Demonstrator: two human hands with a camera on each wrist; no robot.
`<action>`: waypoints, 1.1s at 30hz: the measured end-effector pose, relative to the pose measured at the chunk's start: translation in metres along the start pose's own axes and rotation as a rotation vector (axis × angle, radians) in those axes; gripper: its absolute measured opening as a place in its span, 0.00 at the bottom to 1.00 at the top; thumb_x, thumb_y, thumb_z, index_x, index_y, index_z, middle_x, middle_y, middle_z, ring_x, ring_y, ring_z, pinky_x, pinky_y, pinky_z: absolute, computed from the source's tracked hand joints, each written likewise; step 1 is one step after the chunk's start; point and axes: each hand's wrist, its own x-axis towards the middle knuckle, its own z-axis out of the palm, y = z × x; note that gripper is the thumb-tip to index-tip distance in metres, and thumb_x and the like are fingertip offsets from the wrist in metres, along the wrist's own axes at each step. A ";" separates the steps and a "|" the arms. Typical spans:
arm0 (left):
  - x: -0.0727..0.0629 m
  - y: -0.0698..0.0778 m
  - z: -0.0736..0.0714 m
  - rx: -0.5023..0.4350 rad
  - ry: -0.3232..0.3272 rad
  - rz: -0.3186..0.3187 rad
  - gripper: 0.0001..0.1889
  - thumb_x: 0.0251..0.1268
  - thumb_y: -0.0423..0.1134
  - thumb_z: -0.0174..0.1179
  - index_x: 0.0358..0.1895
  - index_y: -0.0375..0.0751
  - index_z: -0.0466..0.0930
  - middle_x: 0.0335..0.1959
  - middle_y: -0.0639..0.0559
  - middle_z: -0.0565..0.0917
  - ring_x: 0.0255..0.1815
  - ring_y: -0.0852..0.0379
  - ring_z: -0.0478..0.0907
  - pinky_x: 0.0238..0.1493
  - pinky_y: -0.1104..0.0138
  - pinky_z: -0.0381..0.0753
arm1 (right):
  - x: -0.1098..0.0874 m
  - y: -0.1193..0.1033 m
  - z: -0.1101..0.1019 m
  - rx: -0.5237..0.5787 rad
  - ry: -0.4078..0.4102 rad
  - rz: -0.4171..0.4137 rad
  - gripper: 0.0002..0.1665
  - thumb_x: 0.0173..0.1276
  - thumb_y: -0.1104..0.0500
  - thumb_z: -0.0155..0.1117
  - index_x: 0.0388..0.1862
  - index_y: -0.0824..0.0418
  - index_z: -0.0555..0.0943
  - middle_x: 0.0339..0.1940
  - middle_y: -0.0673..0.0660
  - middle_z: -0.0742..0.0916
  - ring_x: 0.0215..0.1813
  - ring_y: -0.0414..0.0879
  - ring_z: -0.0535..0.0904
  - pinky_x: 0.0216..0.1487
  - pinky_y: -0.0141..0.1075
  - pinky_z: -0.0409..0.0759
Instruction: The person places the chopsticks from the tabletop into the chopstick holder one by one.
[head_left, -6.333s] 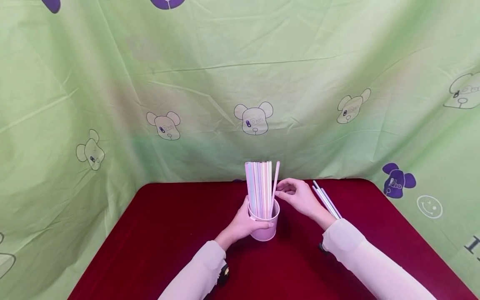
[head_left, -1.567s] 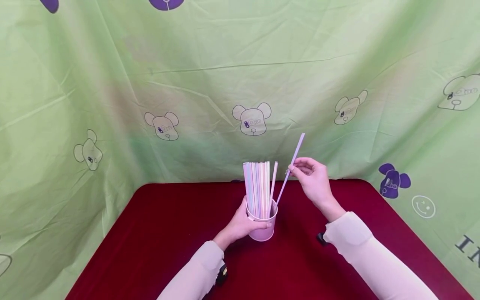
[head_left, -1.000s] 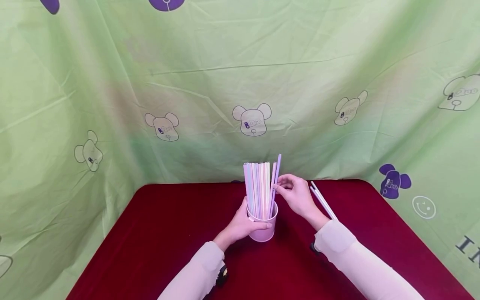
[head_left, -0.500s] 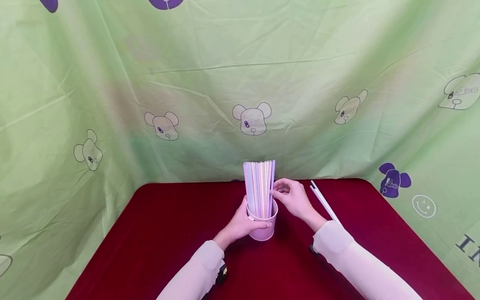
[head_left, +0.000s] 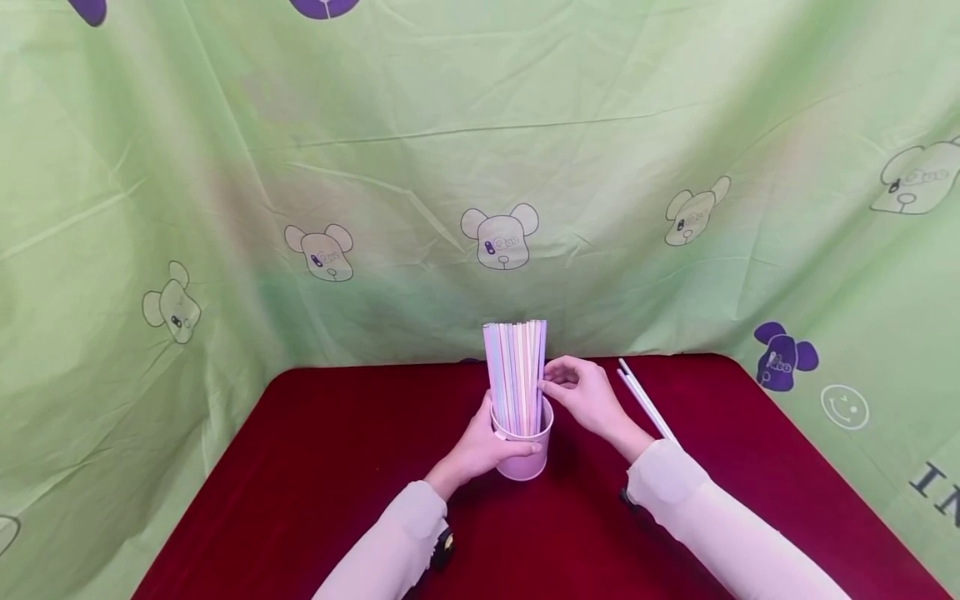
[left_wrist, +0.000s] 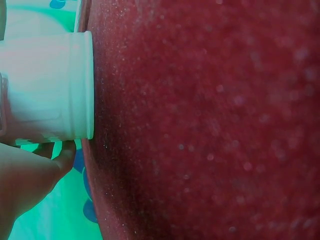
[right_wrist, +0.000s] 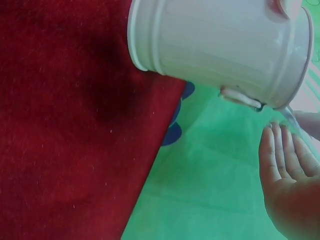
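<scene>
A small pink bucket (head_left: 522, 465) stands on the table, packed with pastel drinking straws (head_left: 513, 367) that rise upright in a tight bundle. My left hand (head_left: 474, 454) grips the bucket's near left side, thumb across its front below the rim. My right hand (head_left: 594, 402) is at the bundle's right edge, thumb and forefinger pinching a purple straw (head_left: 542, 346) whose lower end is inside the bucket. In the right wrist view the other fingers (right_wrist: 281, 152) extend beside the bucket's rim. The left wrist view shows the bucket's base (left_wrist: 80, 85) close against the cloth.
Loose pale straws (head_left: 647, 402) lie on the dark red tablecloth (head_left: 352, 467), right of the bucket and partly behind my right forearm. A green patterned curtain (head_left: 420, 183) hangs behind the table and along its sides.
My right hand has brought a purple straw from the right into the bucket and lowered it against the bundle. Fewer loose straws show at the right. The left hand keeps its hold.
</scene>
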 end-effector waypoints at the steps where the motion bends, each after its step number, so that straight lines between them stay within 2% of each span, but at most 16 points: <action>1: 0.000 0.000 0.000 0.003 0.000 -0.001 0.54 0.44 0.41 0.83 0.75 0.48 0.57 0.65 0.53 0.76 0.62 0.57 0.76 0.67 0.59 0.72 | 0.000 0.000 -0.002 -0.005 -0.002 -0.001 0.11 0.64 0.68 0.74 0.43 0.71 0.84 0.37 0.64 0.89 0.42 0.52 0.87 0.44 0.32 0.85; 6: 0.000 0.001 0.000 0.004 0.000 -0.007 0.54 0.43 0.41 0.83 0.75 0.49 0.57 0.64 0.54 0.76 0.61 0.57 0.76 0.67 0.59 0.71 | 0.002 -0.002 -0.017 -0.053 -0.004 0.002 0.12 0.66 0.65 0.73 0.46 0.70 0.84 0.40 0.62 0.90 0.45 0.52 0.87 0.45 0.30 0.84; 13: -0.001 0.003 0.000 0.011 0.006 -0.023 0.54 0.42 0.42 0.83 0.74 0.50 0.58 0.63 0.55 0.76 0.61 0.58 0.76 0.67 0.59 0.72 | 0.008 0.001 -0.051 -0.166 -0.006 0.020 0.11 0.68 0.64 0.71 0.47 0.67 0.84 0.43 0.62 0.90 0.45 0.53 0.87 0.45 0.30 0.84; 22: -0.002 0.003 0.000 -0.003 0.008 -0.038 0.53 0.42 0.41 0.83 0.74 0.52 0.58 0.63 0.56 0.77 0.62 0.58 0.75 0.67 0.57 0.72 | 0.006 0.026 -0.087 -0.332 0.006 0.034 0.13 0.67 0.63 0.71 0.48 0.68 0.83 0.44 0.65 0.89 0.43 0.55 0.87 0.41 0.29 0.81; 33: -0.002 0.003 0.000 0.006 0.012 -0.040 0.54 0.43 0.42 0.83 0.74 0.52 0.58 0.62 0.56 0.77 0.61 0.58 0.75 0.66 0.57 0.72 | 0.004 0.058 -0.118 -0.460 -0.049 0.039 0.12 0.64 0.67 0.71 0.45 0.72 0.83 0.41 0.69 0.88 0.39 0.54 0.86 0.38 0.34 0.80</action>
